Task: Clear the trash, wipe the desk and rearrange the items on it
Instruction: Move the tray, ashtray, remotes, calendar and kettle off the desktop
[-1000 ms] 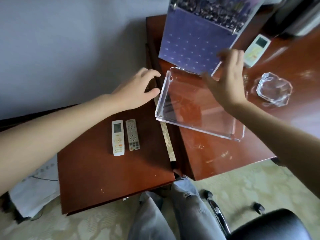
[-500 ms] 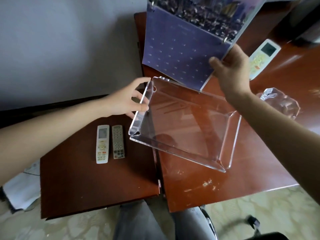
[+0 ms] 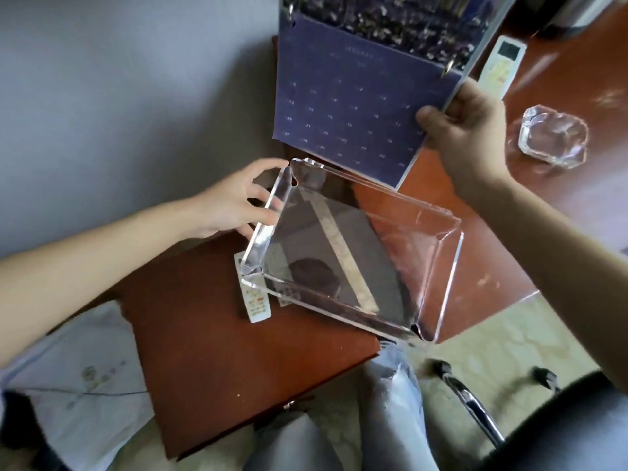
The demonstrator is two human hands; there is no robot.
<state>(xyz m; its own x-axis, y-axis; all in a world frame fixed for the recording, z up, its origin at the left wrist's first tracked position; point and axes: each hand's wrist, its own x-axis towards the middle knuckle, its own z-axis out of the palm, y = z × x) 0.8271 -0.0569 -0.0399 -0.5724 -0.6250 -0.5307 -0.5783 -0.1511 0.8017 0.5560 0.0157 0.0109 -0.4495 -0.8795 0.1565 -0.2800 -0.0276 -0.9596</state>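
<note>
The left hand (image 3: pixel 234 202) pinches the left wall of the clear tray (image 3: pixel 445 277), thumb at the far corner. The right hand (image 3: pixel 465 130) grips the lower right edge of the purple calendar (image 3: pixel 350 107) at the back of the desk (image 3: pixel 486 266). The tray hangs tilted above the seam between desk and low side table (image 3: pixel 221 362). Its near right corner juts past the desk's front edge, and its near left corner covers part of a white remote (image 3: pixel 257 305). The side table's wood stretches from there to its near edge. A glass ashtray (image 3: pixel 554 137) and a second remote (image 3: pixel 499 68) lie right of the right hand. The tray opens upward, its long axis running left to right, nearer at the right.
</note>
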